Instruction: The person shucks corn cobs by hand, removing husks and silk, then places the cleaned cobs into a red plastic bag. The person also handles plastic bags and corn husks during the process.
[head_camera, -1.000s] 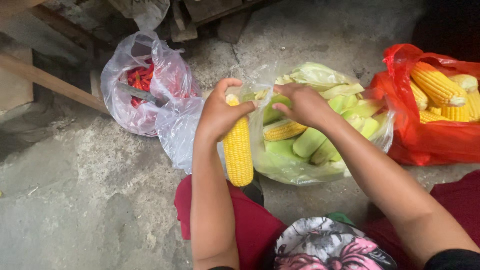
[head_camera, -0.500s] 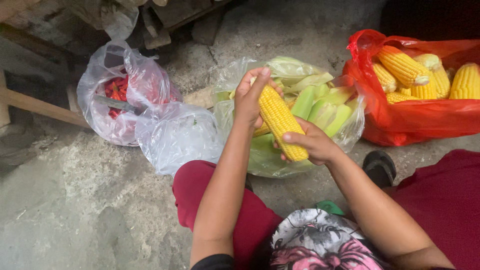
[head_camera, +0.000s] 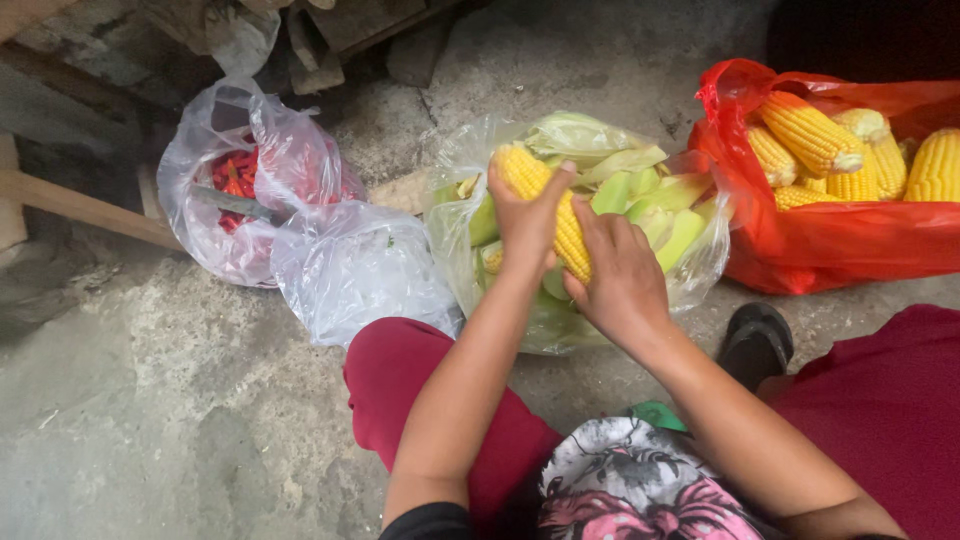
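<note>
Left hand (head_camera: 525, 220) is clamped around the upper middle of a husked corn cob (head_camera: 548, 208), fingers wrapped over the front. Right hand (head_camera: 618, 275) is closed on the cob's lower end, fingers laid across the kernels. The cob is held tilted, tip up and to the left, directly above a clear plastic bag (head_camera: 700, 270). Its kernels are bright yellow, in even rows, with no husk on the visible part. The clear bag holds pale green husks (head_camera: 600, 150). To the right, just beside it, a red plastic bag (head_camera: 850, 245) holds several more yellow cobs (head_camera: 810, 135). To the left lie an empty-looking clear bag (head_camera: 360, 270) and another bag holding red chillies (head_camera: 235, 175) and a knife-like blade (head_camera: 235, 203). All rest on a rough concrete floor (head_camera: 150, 400).
</note>
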